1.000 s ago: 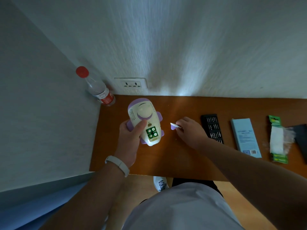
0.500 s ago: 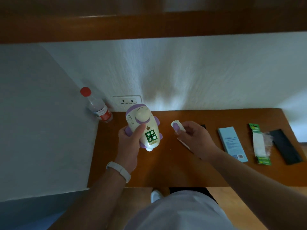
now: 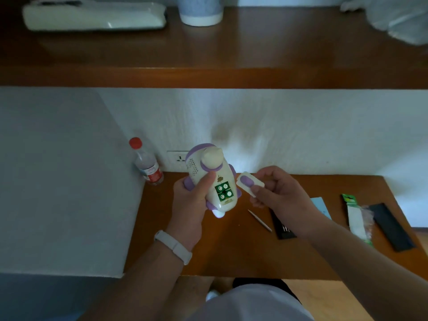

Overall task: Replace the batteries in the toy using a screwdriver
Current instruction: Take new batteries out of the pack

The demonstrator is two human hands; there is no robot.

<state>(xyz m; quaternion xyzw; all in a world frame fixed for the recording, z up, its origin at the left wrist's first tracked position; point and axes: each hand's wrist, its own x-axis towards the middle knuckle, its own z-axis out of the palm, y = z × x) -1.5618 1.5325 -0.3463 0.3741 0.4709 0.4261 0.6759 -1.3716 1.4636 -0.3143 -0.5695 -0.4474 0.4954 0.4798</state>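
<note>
Gripping the toy in the curled left hand, above the desk, battery bay uncovered. Pinching the battery cover in the right hand, just beside the toy.

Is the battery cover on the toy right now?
No: the right hand pinches the cover clear of the toy, which the left hand grips with its green compartment exposed.

1. We hold the cream and purple toy upright in our left hand, its green insides showing;
2. our right hand pinches its little lid;
3. the thin screwdriver lies flat on the desk.
</note>
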